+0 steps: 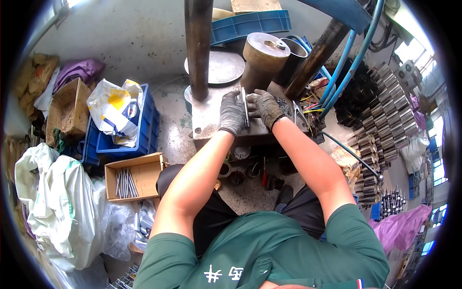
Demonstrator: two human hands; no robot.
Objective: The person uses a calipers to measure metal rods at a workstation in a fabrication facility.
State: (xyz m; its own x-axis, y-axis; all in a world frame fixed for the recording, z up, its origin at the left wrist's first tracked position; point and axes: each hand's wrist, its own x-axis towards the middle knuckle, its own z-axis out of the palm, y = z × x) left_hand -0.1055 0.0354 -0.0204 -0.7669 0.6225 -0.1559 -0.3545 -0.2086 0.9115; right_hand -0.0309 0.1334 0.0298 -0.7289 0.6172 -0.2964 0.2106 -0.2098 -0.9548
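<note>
Both of my hands wear grey knitted gloves and meet over the steel press table. My left hand (232, 115) is closed at the left side of a slim metal rod (246, 110), which points away from me. From the other side my right hand (265, 110) closes on the same rod, fingers and thumb against it. Just beyond my hands rises a thick steel cylinder (257, 62) with a nut (280, 44) on its top. The table's bare surface (204, 120) shows left of my left hand.
Steel columns (198, 53) flank the table. To the left stand a blue crate (151, 120), a cardboard box (134, 192) of metal rods and white sacks (60, 207). Pliers (299, 115), blue hoses (339, 72) and stacked metal cylinders (390, 106) are on the right.
</note>
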